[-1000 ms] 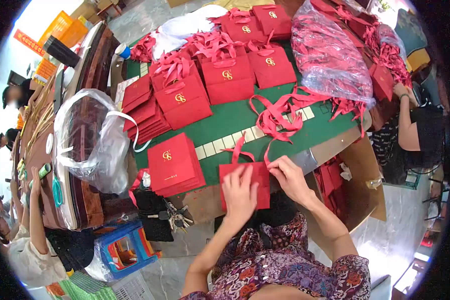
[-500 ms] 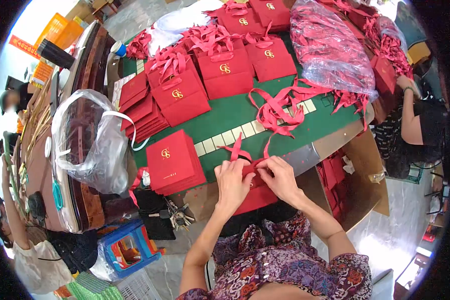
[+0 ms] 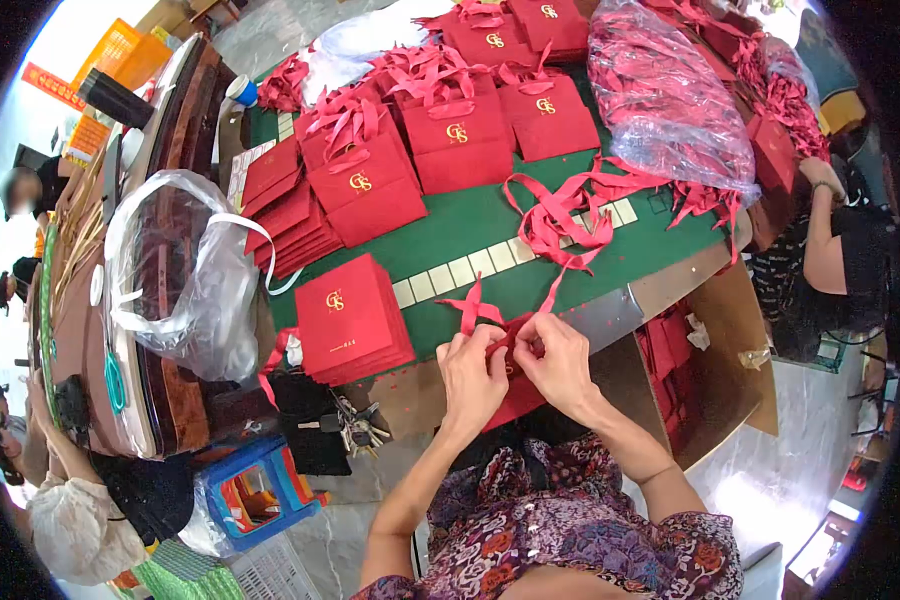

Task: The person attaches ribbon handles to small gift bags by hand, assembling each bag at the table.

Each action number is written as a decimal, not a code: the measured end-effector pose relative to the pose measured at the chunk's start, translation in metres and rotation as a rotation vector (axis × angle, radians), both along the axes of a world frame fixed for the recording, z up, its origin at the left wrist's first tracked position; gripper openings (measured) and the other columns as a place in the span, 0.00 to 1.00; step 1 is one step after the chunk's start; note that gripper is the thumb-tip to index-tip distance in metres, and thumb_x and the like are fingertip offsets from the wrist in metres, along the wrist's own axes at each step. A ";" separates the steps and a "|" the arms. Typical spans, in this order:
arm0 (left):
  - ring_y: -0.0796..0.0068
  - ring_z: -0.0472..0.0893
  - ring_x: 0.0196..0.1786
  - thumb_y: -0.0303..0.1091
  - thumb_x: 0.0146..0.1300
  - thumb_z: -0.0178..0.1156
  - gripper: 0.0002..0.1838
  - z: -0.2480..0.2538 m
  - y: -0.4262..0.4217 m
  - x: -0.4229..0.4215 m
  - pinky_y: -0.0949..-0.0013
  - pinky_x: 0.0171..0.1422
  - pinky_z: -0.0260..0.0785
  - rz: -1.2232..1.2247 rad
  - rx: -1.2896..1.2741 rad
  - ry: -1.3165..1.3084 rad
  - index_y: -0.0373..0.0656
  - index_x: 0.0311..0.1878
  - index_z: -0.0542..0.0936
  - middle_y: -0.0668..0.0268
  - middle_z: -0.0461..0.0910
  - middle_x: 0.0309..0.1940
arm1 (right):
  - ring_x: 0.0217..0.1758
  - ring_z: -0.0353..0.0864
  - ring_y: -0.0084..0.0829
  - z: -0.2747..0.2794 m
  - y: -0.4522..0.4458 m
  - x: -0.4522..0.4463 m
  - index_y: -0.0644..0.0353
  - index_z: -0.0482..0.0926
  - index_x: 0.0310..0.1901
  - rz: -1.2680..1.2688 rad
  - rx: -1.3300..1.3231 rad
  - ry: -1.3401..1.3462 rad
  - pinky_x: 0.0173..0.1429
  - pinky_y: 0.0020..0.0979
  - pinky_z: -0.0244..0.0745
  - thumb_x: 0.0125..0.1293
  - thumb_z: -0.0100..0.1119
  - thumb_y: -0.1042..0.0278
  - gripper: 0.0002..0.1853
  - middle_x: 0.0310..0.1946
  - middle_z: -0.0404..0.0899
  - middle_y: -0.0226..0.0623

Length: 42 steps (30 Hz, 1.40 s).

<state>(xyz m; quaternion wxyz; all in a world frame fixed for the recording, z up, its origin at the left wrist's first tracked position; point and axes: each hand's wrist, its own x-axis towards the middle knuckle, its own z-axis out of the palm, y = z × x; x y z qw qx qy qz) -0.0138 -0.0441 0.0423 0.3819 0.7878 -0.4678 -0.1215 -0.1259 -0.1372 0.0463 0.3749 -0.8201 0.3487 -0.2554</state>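
Note:
A red paper bag (image 3: pixel 515 398) with a partly covered gold logo is in front of me at the table's near edge. My left hand (image 3: pixel 472 380) is closed in a pinch at its top edge, with a red ribbon (image 3: pixel 470 303) sticking up past the fingertips. Close beside it, my right hand (image 3: pixel 558 366) pinches too, and a ribbon strand rises from its fingers toward a loose ribbon heap (image 3: pixel 560 222). The exact hold at the fingertips is partly hidden. To the left lies a stack of flat red bags (image 3: pixel 348 318).
Bags with ribbon handles (image 3: pixel 458 135) stand in rows on the green table (image 3: pixel 420 240). A plastic-wrapped ribbon bundle (image 3: pixel 670 110) lies at the back right. Below right is a cardboard box (image 3: pixel 730 370) holding red bags. Keys (image 3: pixel 360 428) are at lower left; other people sit on both sides.
My two hands have come closer together at the bag's top, and the left fingers have curled in more. At the far left, another person's raised arm has come down.

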 end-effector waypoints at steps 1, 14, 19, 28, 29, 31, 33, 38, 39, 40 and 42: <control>0.61 0.79 0.41 0.25 0.57 0.64 0.08 0.002 0.001 -0.002 0.59 0.50 0.63 0.029 0.006 0.016 0.45 0.41 0.81 0.66 0.84 0.35 | 0.32 0.81 0.43 0.002 0.000 0.001 0.61 0.73 0.32 -0.008 0.032 -0.015 0.37 0.39 0.76 0.54 0.66 0.77 0.09 0.28 0.79 0.40; 0.66 0.80 0.41 0.39 0.57 0.72 0.12 -0.006 0.013 0.011 0.60 0.51 0.64 0.023 0.047 0.080 0.47 0.40 0.83 0.69 0.85 0.33 | 0.41 0.84 0.50 0.014 -0.010 -0.013 0.64 0.81 0.45 0.242 0.093 -0.047 0.44 0.42 0.79 0.67 0.61 0.73 0.07 0.38 0.82 0.47; 0.69 0.79 0.39 0.39 0.50 0.77 0.13 -0.005 0.016 0.004 0.62 0.52 0.62 0.029 -0.006 0.016 0.49 0.35 0.83 0.74 0.83 0.30 | 0.40 0.78 0.45 0.021 -0.031 -0.002 0.62 0.82 0.38 0.368 -0.075 0.046 0.45 0.41 0.75 0.65 0.63 0.71 0.05 0.32 0.77 0.42; 0.70 0.73 0.34 0.34 0.50 0.74 0.08 -0.010 0.022 -0.008 0.60 0.49 0.60 -0.076 -0.224 -0.361 0.50 0.31 0.83 0.75 0.80 0.26 | 0.41 0.82 0.44 0.009 -0.065 0.010 0.59 0.85 0.31 0.753 0.146 0.327 0.47 0.42 0.74 0.60 0.65 0.59 0.11 0.32 0.80 0.43; 0.70 0.73 0.34 0.34 0.50 0.74 0.08 -0.010 0.023 -0.008 0.61 0.49 0.60 -0.098 -0.239 -0.383 0.50 0.31 0.83 0.75 0.80 0.27 | 0.41 0.82 0.44 0.011 -0.067 0.013 0.59 0.85 0.31 0.751 0.146 0.330 0.47 0.42 0.74 0.60 0.65 0.59 0.11 0.32 0.80 0.43; 0.70 0.74 0.35 0.35 0.51 0.74 0.08 -0.014 0.023 -0.009 0.61 0.49 0.60 -0.104 -0.234 -0.397 0.50 0.32 0.83 0.75 0.80 0.27 | 0.36 0.83 0.43 0.014 -0.070 0.017 0.61 0.85 0.31 0.805 0.240 0.392 0.43 0.41 0.76 0.58 0.67 0.61 0.11 0.29 0.82 0.43; 0.70 0.74 0.35 0.35 0.52 0.73 0.08 -0.013 0.023 -0.009 0.61 0.49 0.60 -0.110 -0.228 -0.412 0.50 0.33 0.83 0.75 0.81 0.28 | 0.34 0.84 0.42 0.009 -0.069 0.019 0.62 0.85 0.30 0.772 0.311 0.305 0.41 0.40 0.76 0.57 0.67 0.62 0.10 0.27 0.82 0.43; 0.70 0.76 0.37 0.35 0.54 0.73 0.07 -0.010 0.018 -0.003 0.62 0.51 0.60 -0.016 -0.174 -0.259 0.50 0.33 0.83 0.74 0.82 0.30 | 0.33 0.84 0.30 -0.020 -0.060 0.027 0.63 0.85 0.33 0.344 0.391 -0.017 0.39 0.33 0.76 0.59 0.68 0.65 0.09 0.30 0.81 0.38; 0.70 0.76 0.37 0.35 0.55 0.73 0.07 -0.010 0.018 -0.003 0.62 0.51 0.60 -0.036 -0.158 -0.211 0.50 0.33 0.83 0.73 0.82 0.30 | 0.33 0.84 0.30 -0.017 -0.060 0.029 0.63 0.85 0.33 0.345 0.390 -0.019 0.39 0.33 0.76 0.59 0.68 0.65 0.09 0.30 0.81 0.38; 0.69 0.76 0.37 0.35 0.55 0.73 0.07 -0.009 0.016 0.000 0.63 0.51 0.60 0.001 -0.145 -0.192 0.48 0.34 0.83 0.73 0.83 0.31 | 0.34 0.83 0.28 -0.011 -0.060 0.031 0.63 0.86 0.34 0.274 0.310 -0.034 0.40 0.31 0.75 0.60 0.68 0.65 0.09 0.30 0.80 0.37; 0.68 0.77 0.37 0.35 0.56 0.73 0.08 -0.006 0.013 0.007 0.62 0.50 0.61 0.032 -0.121 -0.130 0.49 0.35 0.83 0.72 0.82 0.31 | 0.37 0.80 0.22 -0.009 -0.057 0.028 0.62 0.86 0.40 0.122 0.291 -0.159 0.42 0.26 0.74 0.66 0.67 0.66 0.08 0.33 0.81 0.33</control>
